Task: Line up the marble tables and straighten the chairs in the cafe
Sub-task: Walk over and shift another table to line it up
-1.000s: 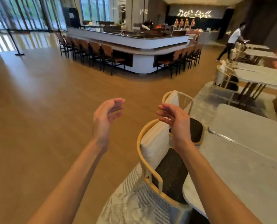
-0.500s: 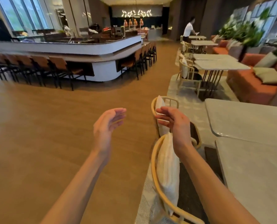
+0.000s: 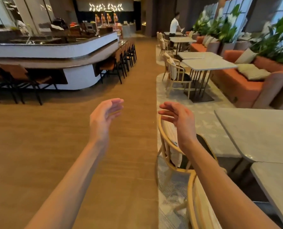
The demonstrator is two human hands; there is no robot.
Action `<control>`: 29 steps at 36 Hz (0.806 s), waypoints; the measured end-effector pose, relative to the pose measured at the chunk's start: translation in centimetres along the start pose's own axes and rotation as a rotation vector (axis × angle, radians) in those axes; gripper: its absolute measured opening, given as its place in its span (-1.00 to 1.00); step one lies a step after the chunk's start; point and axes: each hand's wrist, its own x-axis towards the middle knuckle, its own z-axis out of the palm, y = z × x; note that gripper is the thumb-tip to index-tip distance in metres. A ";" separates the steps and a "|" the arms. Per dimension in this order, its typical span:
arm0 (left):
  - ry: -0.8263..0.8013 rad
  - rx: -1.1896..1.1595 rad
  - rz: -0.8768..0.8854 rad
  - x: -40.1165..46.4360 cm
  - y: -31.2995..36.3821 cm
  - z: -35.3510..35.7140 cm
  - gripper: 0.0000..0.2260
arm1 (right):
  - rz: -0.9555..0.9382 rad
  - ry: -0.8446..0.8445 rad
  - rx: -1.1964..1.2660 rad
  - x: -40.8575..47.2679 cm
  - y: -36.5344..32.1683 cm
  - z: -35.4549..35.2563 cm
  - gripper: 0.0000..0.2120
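Both my hands are raised in front of me, palms facing each other, fingers loosely apart and holding nothing. My left hand (image 3: 104,116) hovers over the wooden floor. My right hand (image 3: 178,119) hovers just above the curved back of a wooden chair (image 3: 166,146) with a white cushion, without touching it. A second wooden chair (image 3: 195,205) sits nearer, under my right forearm. Two marble tables stand to the right, one farther (image 3: 259,133) and one nearer (image 3: 277,187), with a thin seam between them.
More marble tables (image 3: 208,64) and wooden chairs (image 3: 175,75) line the right side beside an orange sofa (image 3: 239,86) and plants. A curved bar counter (image 3: 54,52) with stools (image 3: 114,66) fills the left. A person in a white shirt (image 3: 174,25) stands far back.
My view has swung right and moved forward along the aisle. The chairs and tables have shifted right and lower in the frame. My hands stay raised and empty.
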 end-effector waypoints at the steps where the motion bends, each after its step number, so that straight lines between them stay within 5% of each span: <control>1: -0.020 -0.008 0.001 2.4 -0.7 -0.5 -0.69 | -0.005 0.021 -0.005 1.6 0.6 1.0 -0.71; 13: -0.255 -0.153 -0.104 29.5 -7.8 -3.1 -0.72 | -0.074 0.300 -0.085 19.6 4.6 13.1 -0.70; 29: -0.407 -0.134 -0.129 60.3 -22.9 3.7 -0.75 | -0.098 0.493 -0.054 49.4 14.4 16.5 -0.72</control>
